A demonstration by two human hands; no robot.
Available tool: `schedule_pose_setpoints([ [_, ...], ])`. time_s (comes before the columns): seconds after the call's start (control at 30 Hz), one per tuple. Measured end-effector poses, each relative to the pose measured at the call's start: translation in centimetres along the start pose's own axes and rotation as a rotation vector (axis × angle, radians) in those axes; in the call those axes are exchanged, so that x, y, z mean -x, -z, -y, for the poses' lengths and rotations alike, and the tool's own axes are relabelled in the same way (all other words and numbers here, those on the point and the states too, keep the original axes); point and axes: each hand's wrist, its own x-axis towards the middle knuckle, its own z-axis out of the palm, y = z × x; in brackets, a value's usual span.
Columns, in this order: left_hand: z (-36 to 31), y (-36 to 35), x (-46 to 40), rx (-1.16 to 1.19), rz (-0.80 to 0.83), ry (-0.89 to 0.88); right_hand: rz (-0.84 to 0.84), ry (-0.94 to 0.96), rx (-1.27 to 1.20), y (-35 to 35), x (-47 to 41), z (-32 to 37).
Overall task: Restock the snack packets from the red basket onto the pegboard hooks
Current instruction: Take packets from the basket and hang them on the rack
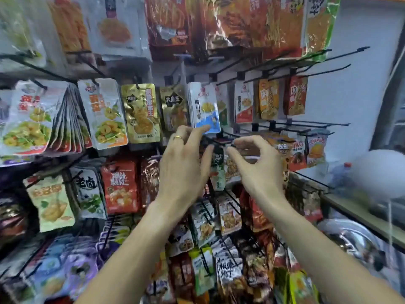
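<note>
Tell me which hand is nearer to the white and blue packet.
Left. The left hand has its fingers at the white and blue packet's lower edge; the right hand is lower, to its right.

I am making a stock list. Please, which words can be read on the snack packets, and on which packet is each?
"大唐王": dark gold packet, middle row.
"老卤": grey-white packet, lower row.
"板栗": white packet, near the bottom.
All other print, on the remaining packets, is too small or blurred to read.
</note>
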Motion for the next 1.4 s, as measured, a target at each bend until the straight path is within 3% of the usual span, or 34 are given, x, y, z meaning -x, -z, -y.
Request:
schedule_pose_setpoints([
  [0.13,-2.5,-0.9,10.9,0.088,0.179,0.03,0.167,-0.145,0.058,4.2,11.5,-5.5],
  [0.43,-5.2,-6.8,43.8,0.073,1.141,0.531,0.364,-0.838,0.229,12.5,41.9,-19.6],
  [0.57,-7.5,-5.9,52.6,0.071,1.382,0.659,0.369,-1.088,0.219,14.7,50.7,-20.5],
  [0.83,-5.6,-10.8,66.6,0.104,1.525,0.783,0.381,-1.27,0.34,12.9,61.2,-28.1],
  [0.97,-2.2,-18.4,77.4,0.105,1.525,0.832,0.42,-1.347,0.347,9.4,69.5,-38.9],
  [1.13,1.6,-29.0,93.0,0.112,1.452,1.019,0.458,-1.437,0.417,5.0,81.3,-55.0],
  [1.23,3.2,-34.9,101.5,0.091,1.431,1.132,0.568,-1.409,0.551,3.3,86.2,-63.6],
  [1.4,5.3,-43.0,112.1,-0.013,1.444,1.169,0.659,-1.311,0.719,0.9,92.0,-75.9],
])
